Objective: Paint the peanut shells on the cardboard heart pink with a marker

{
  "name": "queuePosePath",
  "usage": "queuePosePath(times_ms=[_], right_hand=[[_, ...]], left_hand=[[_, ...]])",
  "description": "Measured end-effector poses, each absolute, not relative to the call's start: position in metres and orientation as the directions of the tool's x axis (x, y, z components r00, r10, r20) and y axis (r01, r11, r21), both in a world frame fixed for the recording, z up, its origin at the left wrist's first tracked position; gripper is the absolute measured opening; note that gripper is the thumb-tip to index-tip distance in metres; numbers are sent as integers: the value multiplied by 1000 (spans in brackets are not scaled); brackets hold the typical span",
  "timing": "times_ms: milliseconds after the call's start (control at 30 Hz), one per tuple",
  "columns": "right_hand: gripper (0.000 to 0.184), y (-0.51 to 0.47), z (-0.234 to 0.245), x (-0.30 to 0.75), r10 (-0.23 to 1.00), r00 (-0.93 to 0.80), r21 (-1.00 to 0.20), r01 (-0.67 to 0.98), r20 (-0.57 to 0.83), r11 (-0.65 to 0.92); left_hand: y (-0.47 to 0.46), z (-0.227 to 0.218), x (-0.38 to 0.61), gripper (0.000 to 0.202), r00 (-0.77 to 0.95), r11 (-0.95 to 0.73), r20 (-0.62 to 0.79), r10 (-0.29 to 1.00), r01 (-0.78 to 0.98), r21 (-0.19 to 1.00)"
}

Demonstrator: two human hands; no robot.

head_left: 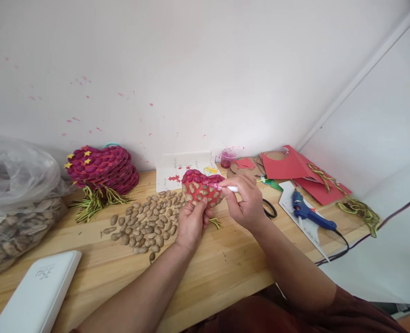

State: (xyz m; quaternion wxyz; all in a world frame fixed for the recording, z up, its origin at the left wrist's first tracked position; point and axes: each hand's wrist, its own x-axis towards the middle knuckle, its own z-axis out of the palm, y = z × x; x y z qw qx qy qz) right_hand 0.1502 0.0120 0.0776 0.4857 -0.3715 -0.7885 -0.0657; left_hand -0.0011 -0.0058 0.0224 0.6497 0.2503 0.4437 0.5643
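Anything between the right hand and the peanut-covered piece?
Nothing visible in the way: the right hand holds a white-handled tool with its tip at the peanut-covered piece. The left hand grips that piece's lower edge, clear of the tip.

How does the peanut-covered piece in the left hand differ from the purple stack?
The held piece has bare tan peanuts below its purple ones; the purple stack shows purple bumps across its top layer. The held piece is single, gripped by the left hand; the purple stack is several layers, resting on the table. Both have bumpy purple areas.
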Motion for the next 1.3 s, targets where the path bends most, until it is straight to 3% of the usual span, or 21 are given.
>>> queuePosePath(times_ms=[200, 800, 933, 1133, 1300], right_hand=[[11, 12, 79, 149, 516, -254, -279, 610, 818, 742], [9, 12, 79, 151, 495, -292, -195, 669, 818, 717], [10, 14, 78, 151, 498, -253, -236, 650, 830, 723], [11, 17, 74, 152, 582, -126, -420, 572, 803, 704], [11, 14, 78, 150, 562, -167, -384, 572, 810, 725]], left_hand=[[-6, 22, -1, 41, -26, 245, -293, 956, -482, 841], [-4, 26, -2, 36, -33, 240, -296, 955, -505, 829], [-5, 25, -2, 38, -30, 240, -288, 957, -472, 848], [-4, 19, -1, 40, -36, 217, -259, 965, -445, 869], [-4, 19, -1, 38, -23, 214, -248, 969, -432, 876]])
